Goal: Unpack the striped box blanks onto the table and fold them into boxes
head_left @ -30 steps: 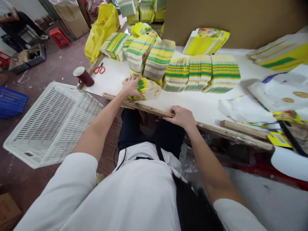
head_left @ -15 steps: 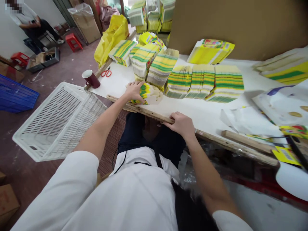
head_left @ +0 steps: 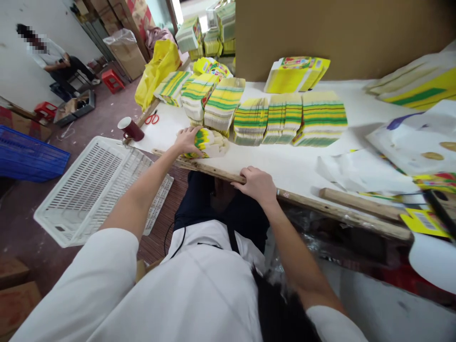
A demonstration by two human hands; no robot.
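My left hand is wrapped over the left end of a small bundle of yellow, green and white folded cartons, which lies near the front edge of the white tabletop. The fingers reach over the top, with the thumb on the near side. My right hand grips the wooden table edge, its thumb along the front and fingers on top. Just behind the bundle stand several tight stacks of striped cartons in a row.
A maroon mug and red-handled scissors are at the table's left end. A white plastic crate stands on the floor at left. Loose white sheets and a wooden stick lie at right. A person sits far left.
The view has shifted slightly, so the table contents appear further left and the floor things lower. Both hands keep the same places on the bundle and the table edge.
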